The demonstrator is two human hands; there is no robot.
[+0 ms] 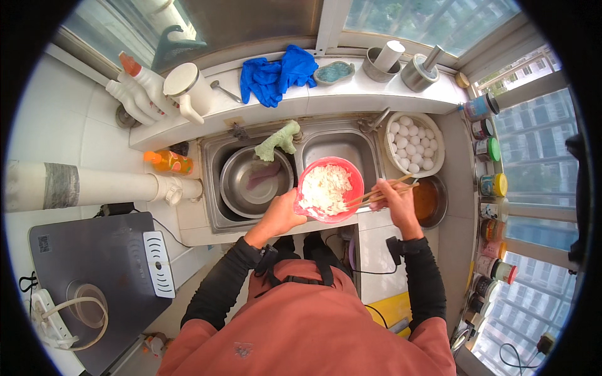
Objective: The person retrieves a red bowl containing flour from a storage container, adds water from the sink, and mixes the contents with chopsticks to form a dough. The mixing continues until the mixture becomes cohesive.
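Note:
My left hand (281, 216) grips the left rim of a red plastic bowl (358, 181), held up over the front edge of the double sink. A pale, lumpy mixture (326, 188) that looks like floury dough fills most of the bowl. In my right hand (396, 205) is a pair of wooden chopsticks (376, 194), their tips down in the mixture at the bowl's right side. Behind the bowl lies the right sink basin (336, 143). A steel basin (230, 188) with water and a purplish item in it sits in the left sink compartment.
A basket of white eggs (410, 143) and a steel pot of brownish liquid (425, 202) stand right of the sink. A green cloth (277, 141) hangs over the sink divider. Blue gloves (277, 77) lie on the ledge. Jars (494, 184) line the right side.

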